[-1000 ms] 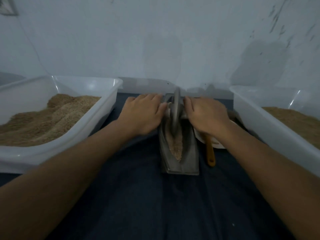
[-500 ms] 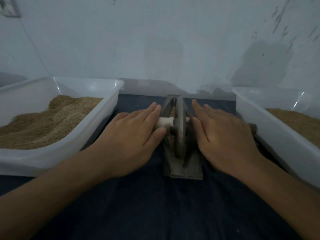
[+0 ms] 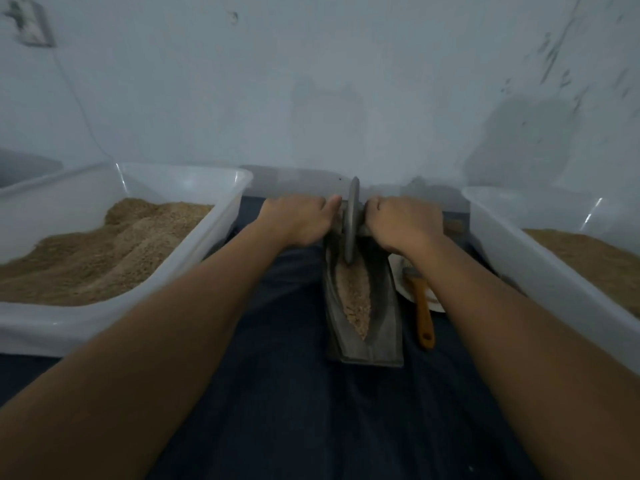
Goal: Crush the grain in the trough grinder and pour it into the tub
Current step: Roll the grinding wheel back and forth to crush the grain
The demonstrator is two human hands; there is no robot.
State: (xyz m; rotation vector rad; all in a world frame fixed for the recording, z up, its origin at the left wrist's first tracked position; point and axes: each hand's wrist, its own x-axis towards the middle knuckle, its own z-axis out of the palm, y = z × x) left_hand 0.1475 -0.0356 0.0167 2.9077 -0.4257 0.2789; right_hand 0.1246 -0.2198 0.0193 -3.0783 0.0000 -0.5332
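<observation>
On the dark cloth (image 3: 294, 410) the metal trough (image 3: 384, 327) holds crushed grain (image 3: 355, 299). Beside it lies a brush (image 3: 423, 306) on a plate (image 3: 401, 282). At the trough's far end, left hand (image 3: 294, 220) and right hand (image 3: 403, 221) each clench the axle of the upright wheel (image 3: 351, 223). Tubs of grain stand left (image 3: 207, 237) and right (image 3: 519, 258).

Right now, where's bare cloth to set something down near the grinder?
Free: the dark cloth in front of the grinder, between the forearms, and the strip between the left tub and the grinder. Crowded: right of the grinder, where the brush and plate sit against the right tub.
</observation>
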